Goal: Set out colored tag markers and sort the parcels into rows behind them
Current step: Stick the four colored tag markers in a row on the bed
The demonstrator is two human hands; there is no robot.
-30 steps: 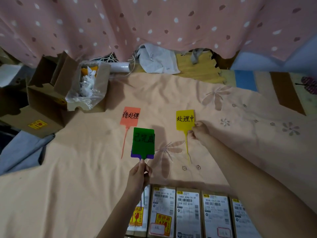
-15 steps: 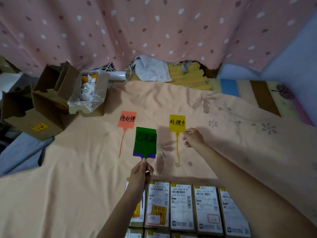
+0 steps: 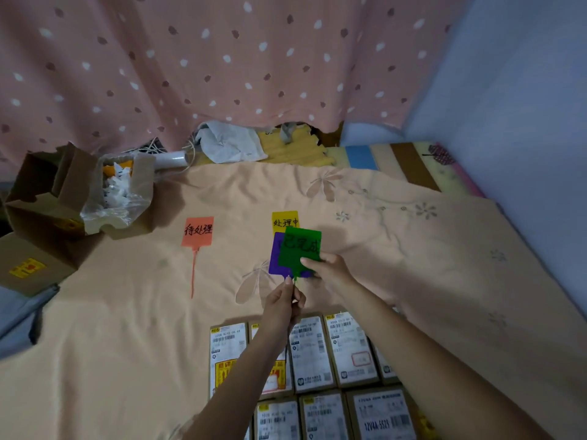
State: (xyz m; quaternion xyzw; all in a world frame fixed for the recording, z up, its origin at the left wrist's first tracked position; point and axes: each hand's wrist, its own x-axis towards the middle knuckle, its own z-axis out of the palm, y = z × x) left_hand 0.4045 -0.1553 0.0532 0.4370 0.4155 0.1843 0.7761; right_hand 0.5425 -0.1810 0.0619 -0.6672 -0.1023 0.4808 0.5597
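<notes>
An orange tag (image 3: 197,231) with black writing lies flat on the peach sheet (image 3: 127,312), its thin tail pointing toward me. To its right lies a yellow tag (image 3: 285,221), its lower half hidden behind the tags I hold. My left hand (image 3: 284,301) pinches the stems of a green tag (image 3: 300,250) and a purple tag (image 3: 274,257) behind it. My right hand (image 3: 330,269) grips the green tag's lower right corner. Several labelled parcels (image 3: 313,354) lie in rows at the near edge, partly under my arms.
Open cardboard boxes (image 3: 47,198) with a plastic bag of white items stand at the left. A dotted pink curtain (image 3: 222,74) hangs behind the sheet. White cloth (image 3: 227,146) and a tape roll (image 3: 171,158) lie at the back. A blue wall (image 3: 524,122) is on the right.
My left hand has carried the green and purple tags rightward in front of the yellow tag. My right hand left the yellow tag and took hold of the green one, fanning it off the purple.
</notes>
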